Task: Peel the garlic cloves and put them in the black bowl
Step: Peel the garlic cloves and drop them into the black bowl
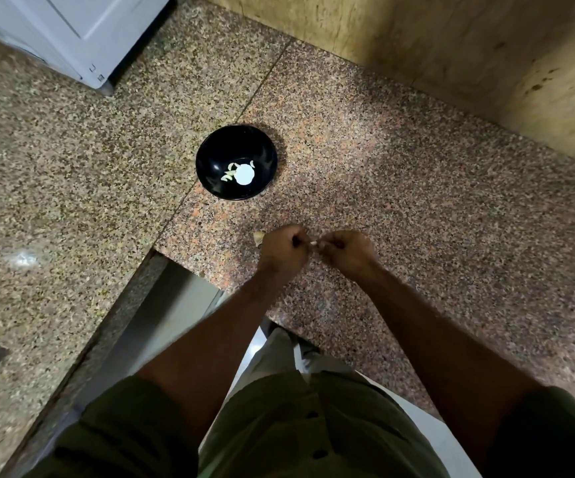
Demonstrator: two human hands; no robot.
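The black bowl point(236, 161) stands on the speckled granite counter point(417, 208) and holds several pale peeled garlic cloves point(230, 174) beside a bright white glare spot. Nearer to me, my left hand point(282, 248) and my right hand point(344, 250) are close together above the counter, fingers curled. Between their fingertips they pinch one small pale garlic clove point(313, 243), mostly hidden by the fingers. A piece of garlic or its skin point(258, 237) lies on the counter just left of my left hand.
A white appliance point(72, 32) stands at the back left. A yellowish wall point(451, 39) runs along the back and right of the counter. The counter's front edge steps inward below my left forearm, with floor visible beneath.
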